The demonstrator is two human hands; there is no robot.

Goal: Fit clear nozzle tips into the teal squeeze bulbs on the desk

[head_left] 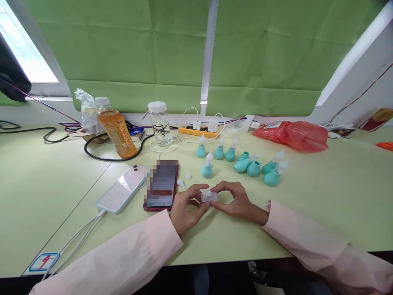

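Between my two hands, just above the table, is a small clear plastic cylinder [209,196] lying sideways. The thumb and fingers of my left hand [188,208] pinch its left part, and my right hand [238,200] pinches its right end. A white pointed tip [181,183] and a small white cap [188,175] lie beyond my left hand. Behind the cylinder stands a teal bulb with a clear nozzle [207,170]. Open-mouthed teal bulbs [253,169] lie together beyond my right hand, and further nozzled bulbs [272,177] sit to their right.
Left of my hands lie a dark red phone [161,184] and a white phone [123,189] with cables. Further back are an orange drink bottle [116,131], a clear water bottle [160,125], a yellow power strip [187,130] and a red plastic bag [293,135]. Several nozzled bulbs [219,153] stand mid-table.
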